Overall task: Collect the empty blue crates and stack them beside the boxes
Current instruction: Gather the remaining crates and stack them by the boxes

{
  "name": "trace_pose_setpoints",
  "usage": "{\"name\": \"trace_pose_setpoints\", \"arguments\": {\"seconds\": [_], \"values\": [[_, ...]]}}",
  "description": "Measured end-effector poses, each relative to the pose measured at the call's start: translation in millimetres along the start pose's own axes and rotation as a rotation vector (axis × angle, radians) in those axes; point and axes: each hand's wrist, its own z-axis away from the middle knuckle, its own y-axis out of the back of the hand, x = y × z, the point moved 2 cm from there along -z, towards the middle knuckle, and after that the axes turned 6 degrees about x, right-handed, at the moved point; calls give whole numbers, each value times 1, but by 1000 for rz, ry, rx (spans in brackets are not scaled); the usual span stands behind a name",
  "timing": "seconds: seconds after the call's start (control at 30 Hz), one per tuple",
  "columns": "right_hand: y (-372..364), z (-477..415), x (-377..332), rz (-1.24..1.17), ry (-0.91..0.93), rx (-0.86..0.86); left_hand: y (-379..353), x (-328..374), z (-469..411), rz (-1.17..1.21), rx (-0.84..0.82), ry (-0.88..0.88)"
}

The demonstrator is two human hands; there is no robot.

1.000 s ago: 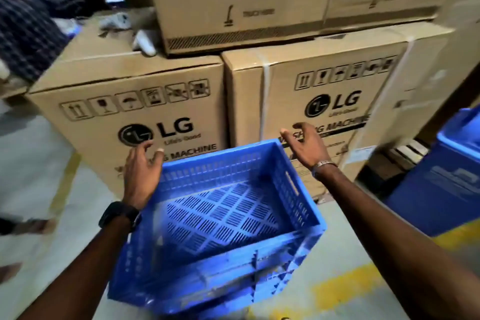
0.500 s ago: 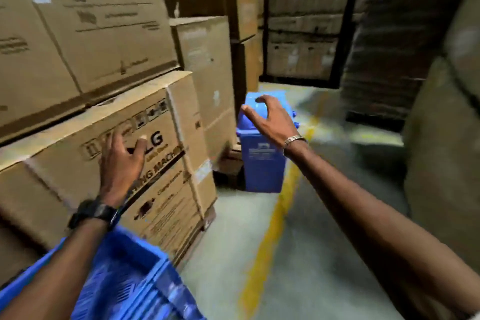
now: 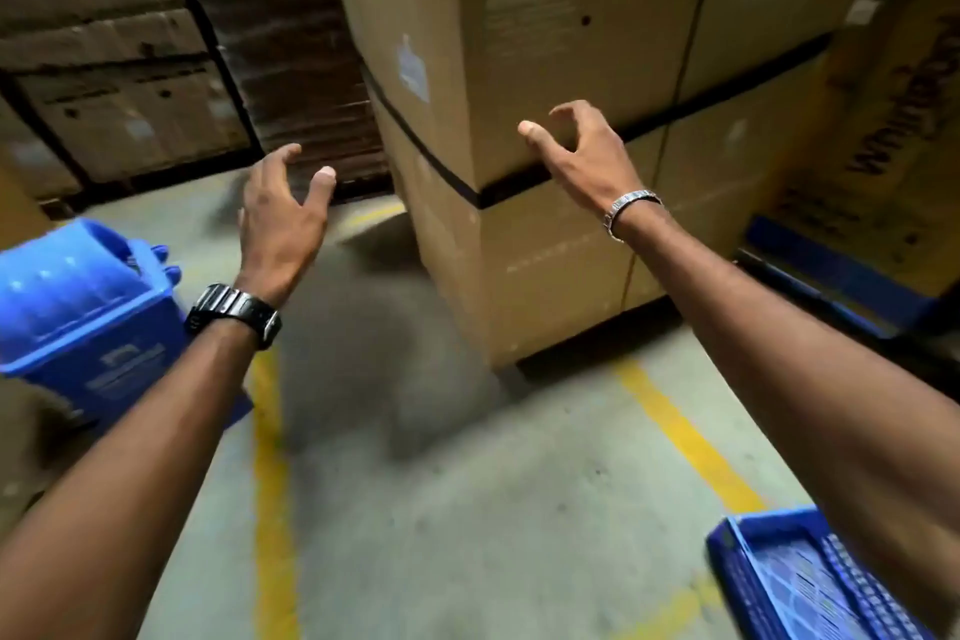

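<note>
My left hand (image 3: pixel 283 218) is raised in mid-air over the floor, fingers spread, holding nothing. My right hand (image 3: pixel 574 153) hovers in front of a tall stack of cardboard boxes (image 3: pixel 545 94), fingers curled loosely apart and empty. At the bottom right corner lies a blue slatted crate (image 3: pixel 795 582), partly cut off by the frame and partly hidden under my right forearm. Neither hand touches it.
A blue lidded bin (image 3: pixel 83 312) stands at the left edge by my left forearm. More cardboard boxes (image 3: pixel 114 83) line the back left, and another stack (image 3: pixel 893 120) sits on a blue pallet at the right. Yellow lines (image 3: pixel 270 473) mark the grey concrete floor.
The view has swung to the right, away from the stacked crates and LG boxes. The blue bin now sits at the left. Both hands stay empty and raised.
</note>
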Motion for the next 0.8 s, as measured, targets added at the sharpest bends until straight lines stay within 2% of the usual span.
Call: {"name": "trace_pose_setpoints", "arguments": {"seconds": [0.27,0.5,0.7,0.8], "values": [[247,67,207,226,-346,288,-258,198,76,188,-419,-227],[404,199,320,374,-716,660,-445,340,197,371,-898,-436],[463,334,364,441,-1011,882,-551,425,322,327,-1264,-610],[462,396,396,425,-1160,965,-595,441,388,292,-1356,-663]]}}
